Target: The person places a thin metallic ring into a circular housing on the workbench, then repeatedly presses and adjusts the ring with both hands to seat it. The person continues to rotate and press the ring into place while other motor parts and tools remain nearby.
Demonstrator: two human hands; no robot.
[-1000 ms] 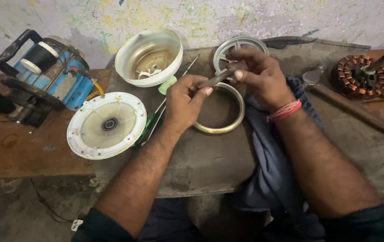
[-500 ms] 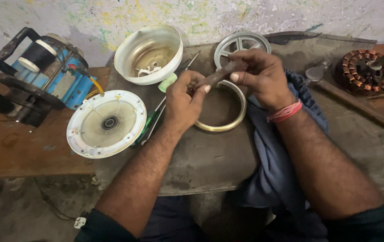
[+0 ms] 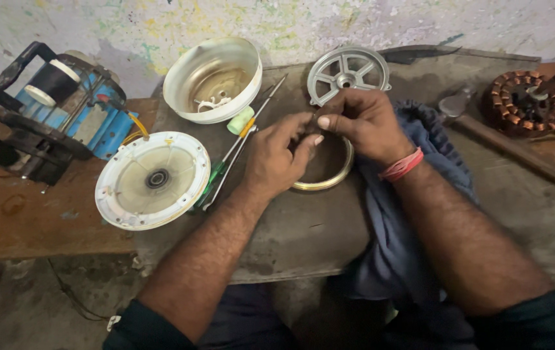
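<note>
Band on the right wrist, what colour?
Red-pink band on the right hand's wrist, clearest in the head view.

No packages, labels, signs or screens show on this workbench.

Two hands: left hand (image 3: 276, 159), right hand (image 3: 360, 123). Two screwdrivers (image 3: 238, 146). Two white motor covers (image 3: 152, 180). One brass ring (image 3: 329, 178). One spoked wheel (image 3: 347, 72). One copper-wound stator (image 3: 525, 102).

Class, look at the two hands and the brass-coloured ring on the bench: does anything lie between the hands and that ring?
Nothing visible does. The left hand and right hand meet directly over the brass-coloured ring, covering part of it. The screwdrivers lie to one side, the blue cloth to the other.
</note>
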